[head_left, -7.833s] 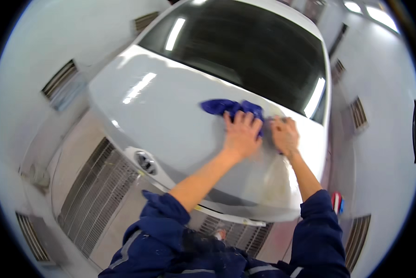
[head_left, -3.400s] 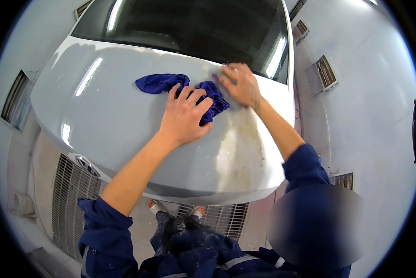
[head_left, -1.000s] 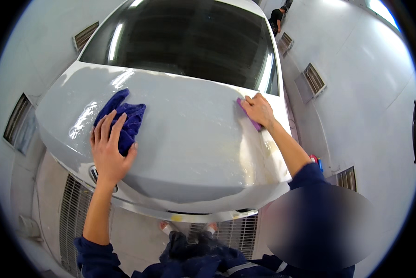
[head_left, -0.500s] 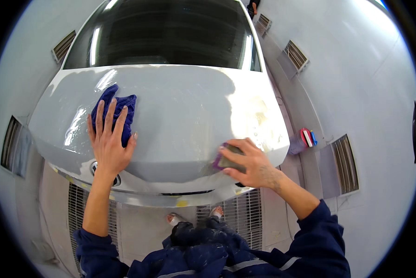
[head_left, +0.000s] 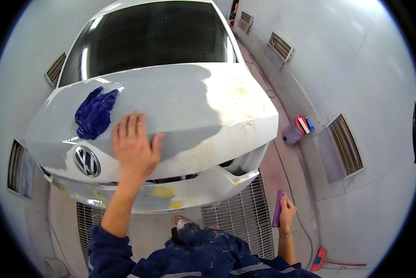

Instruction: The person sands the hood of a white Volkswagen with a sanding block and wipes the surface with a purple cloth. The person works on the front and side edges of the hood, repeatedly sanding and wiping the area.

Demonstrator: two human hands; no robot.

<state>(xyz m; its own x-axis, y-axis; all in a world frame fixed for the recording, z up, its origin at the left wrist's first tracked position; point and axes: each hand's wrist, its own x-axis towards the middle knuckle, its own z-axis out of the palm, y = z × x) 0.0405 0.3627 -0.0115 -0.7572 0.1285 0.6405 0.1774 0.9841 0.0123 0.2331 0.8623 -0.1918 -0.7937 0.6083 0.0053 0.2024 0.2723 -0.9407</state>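
Left hand (head_left: 134, 146): ours is empty, fingers nearly straight, laid on the car's rear lid (head_left: 166, 92).
Right hand (head_left: 288, 214): we've got it closed round the purple block (head_left: 278, 208), off the car, low over the floor.
Blue cloth (head_left: 96, 113): crumpled on the lid, left of our left hand, apart from it.
Done, our read: right end looks rubbed, white patch (head_left: 233, 95) with tan smears.
Left, our read: grey area (head_left: 182, 136) covers most of the lid, ragged where it meets the white; smears need clearing.
Overall: we'd say partway; can't tell surface smoothness.
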